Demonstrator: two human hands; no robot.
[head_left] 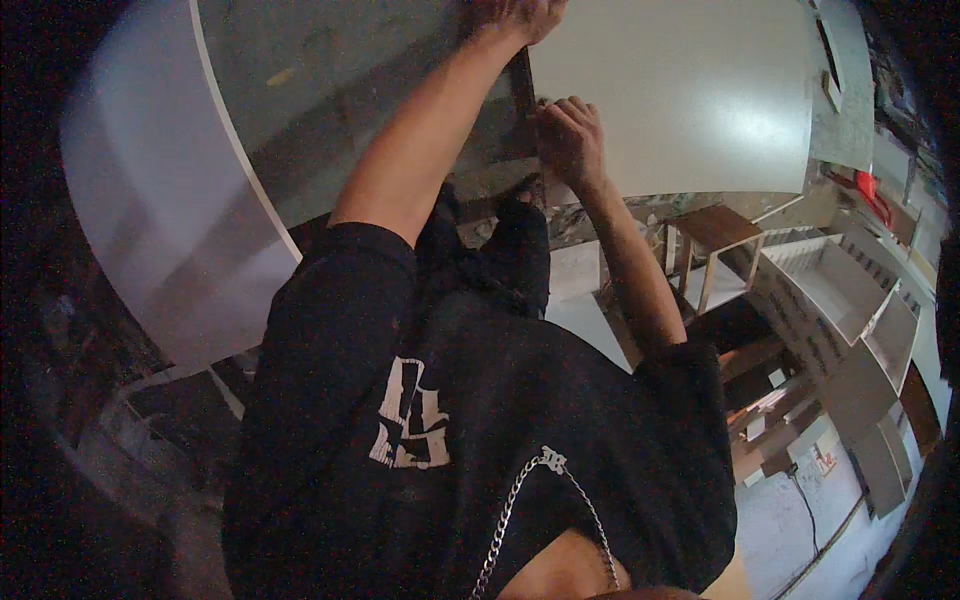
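In the head view, the left hand is cut off at the far edge, its grip impossible to tell; the right hand is curled at the far-right pale panel's left edge, any grasp hidden. A white surface is partly covered by the right forearm.

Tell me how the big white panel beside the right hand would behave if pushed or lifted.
The panel is probably stiff: its surface looks flat, without creases or sagging. It may be slippery, given its smooth, glossy sheen. One-handed lifting would likely be awkward, as it spreads far beyond the right hand.
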